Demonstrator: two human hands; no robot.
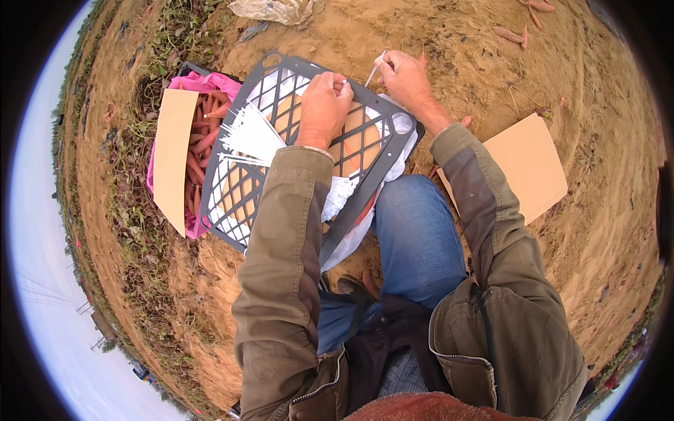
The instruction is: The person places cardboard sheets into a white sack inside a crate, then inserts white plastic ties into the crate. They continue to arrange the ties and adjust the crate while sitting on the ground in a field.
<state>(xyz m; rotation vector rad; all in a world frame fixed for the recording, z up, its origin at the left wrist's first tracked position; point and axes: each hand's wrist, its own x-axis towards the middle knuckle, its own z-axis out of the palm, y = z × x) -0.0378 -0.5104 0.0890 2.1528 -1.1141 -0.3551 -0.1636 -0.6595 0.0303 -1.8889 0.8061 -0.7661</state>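
Note:
A crate with a dark plastic lattice lid [351,220] stands before my knees, with brown cardboard and white plastic film under the lattice. Over the lid's far edge, my left hand [327,102] pinches a small white piece, perhaps the head of a cable tie, between thumb and fingers. Just beyond the crate's far right edge, my right hand [404,79] grips a thin white strip [375,69], seemingly a cable tie, that slants down to the lid's rim. A fanned bundle of white cable ties [255,136] lies on the lattice left of my left hand.
At the left, a crate lined with pink film [221,81] holds several sweet potatoes [202,137], partly under a cardboard sheet [175,158]. More cardboard [526,163] lies on the soil at the right. Loose sweet potatoes [508,35] and crumpled plastic film [274,9] lie farther off.

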